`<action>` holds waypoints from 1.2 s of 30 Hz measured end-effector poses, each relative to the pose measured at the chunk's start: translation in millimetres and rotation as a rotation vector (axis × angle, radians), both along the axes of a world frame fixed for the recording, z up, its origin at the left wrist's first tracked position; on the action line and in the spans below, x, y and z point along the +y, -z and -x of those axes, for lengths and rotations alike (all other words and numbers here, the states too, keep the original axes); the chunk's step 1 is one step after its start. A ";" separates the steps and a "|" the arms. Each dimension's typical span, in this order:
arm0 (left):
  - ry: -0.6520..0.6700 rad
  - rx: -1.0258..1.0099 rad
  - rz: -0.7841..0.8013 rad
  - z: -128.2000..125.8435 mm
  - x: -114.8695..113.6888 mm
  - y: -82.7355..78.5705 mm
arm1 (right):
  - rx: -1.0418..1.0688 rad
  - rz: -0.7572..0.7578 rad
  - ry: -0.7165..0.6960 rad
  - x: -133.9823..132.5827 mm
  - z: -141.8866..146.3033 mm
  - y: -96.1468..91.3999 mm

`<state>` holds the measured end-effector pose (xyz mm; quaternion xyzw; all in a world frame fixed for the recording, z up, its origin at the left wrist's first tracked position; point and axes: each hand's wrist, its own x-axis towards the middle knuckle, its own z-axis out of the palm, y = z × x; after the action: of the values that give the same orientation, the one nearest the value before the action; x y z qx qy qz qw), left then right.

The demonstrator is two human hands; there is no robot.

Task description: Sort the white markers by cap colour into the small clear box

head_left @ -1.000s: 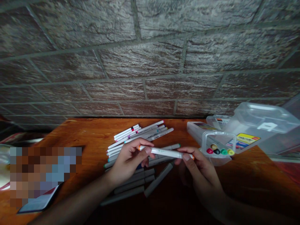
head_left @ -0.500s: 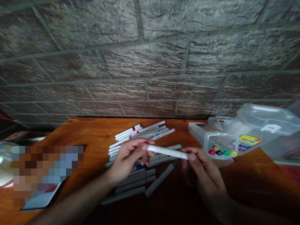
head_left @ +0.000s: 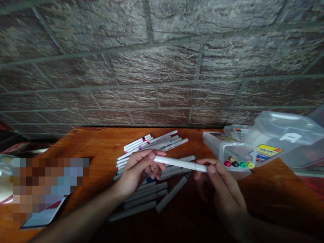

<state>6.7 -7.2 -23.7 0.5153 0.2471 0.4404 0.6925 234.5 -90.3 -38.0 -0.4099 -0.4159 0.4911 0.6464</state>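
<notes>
A white marker (head_left: 178, 162) with small green print is held level above the table, one end in each hand. My left hand (head_left: 138, 167) pinches its left end between thumb and fingers. My right hand (head_left: 222, 184) grips the right end, which looks like a cap with a thin seam beside it. Under and behind my hands lie several white markers (head_left: 145, 195) in loose rows. Their ends show pink, green, blue and other colours, and my left hand hides part of them.
At right, a clear plastic case (head_left: 239, 162) lies on its side with several coloured marker ends in it. A larger clear box (head_left: 286, 135) with a yellow label stands behind. At left lies a flat, partly blurred device (head_left: 44, 216). A brick wall (head_left: 162, 67) rises behind the wooden table (head_left: 88, 145).
The marker has shifted slightly, its right end now a little farther right in my right hand. The orange tip seen at my left fingers is now hidden. Both hands stay nearly in place.
</notes>
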 end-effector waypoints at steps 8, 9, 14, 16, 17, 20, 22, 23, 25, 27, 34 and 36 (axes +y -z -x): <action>-0.006 -0.015 0.017 0.1 0.3 0.6 | 0.025 -0.032 -0.004 0.0 0.5 0.3; -0.004 -0.013 0.020 0.2 0.2 0.5 | 0.022 -0.032 -0.005 0.0 0.3 0.6; -0.006 -0.003 0.030 0.0 0.7 -1.1 | 0.018 -0.039 -0.009 -1.2 -0.3 1.3; -0.011 -0.001 0.031 -0.3 0.7 -1.7 | 0.027 -0.037 -0.011 -1.2 -0.5 0.8; -0.012 -0.002 0.034 -0.4 0.7 -1.9 | 0.029 -0.035 -0.015 -1.0 -0.5 0.4; -0.010 -0.008 0.037 -0.6 0.6 -2.2 | 0.029 -0.030 -0.024 -0.2 -0.6 -0.6; -0.008 -0.010 0.038 -0.6 0.7 -2.1 | 0.023 -0.024 -0.025 0.2 -0.6 -0.6; -0.009 -0.010 0.038 -0.6 0.6 -2.1 | 0.020 -0.022 -0.026 0.4 -0.6 -0.3; -0.016 -0.006 0.041 -0.6 0.5 -2.1 | 0.015 -0.019 -0.024 0.8 -0.4 0.3; -0.019 -0.001 0.045 -0.5 0.3 -2.2 | 0.014 -0.017 -0.016 1.2 -0.2 0.7; -0.026 0.014 0.058 -0.2 0.9 -1.3 | 0.012 0.007 -0.012 0.2 0.2 -1.7; -0.028 0.017 0.058 -0.4 0.9 -1.4 | 0.011 0.017 -0.013 -0.2 0.2 -2.6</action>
<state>7.1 -6.3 -22.3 0.4953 0.2727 0.4385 0.6986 234.3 -90.5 -35.4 -0.4102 -0.4106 0.5010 0.6420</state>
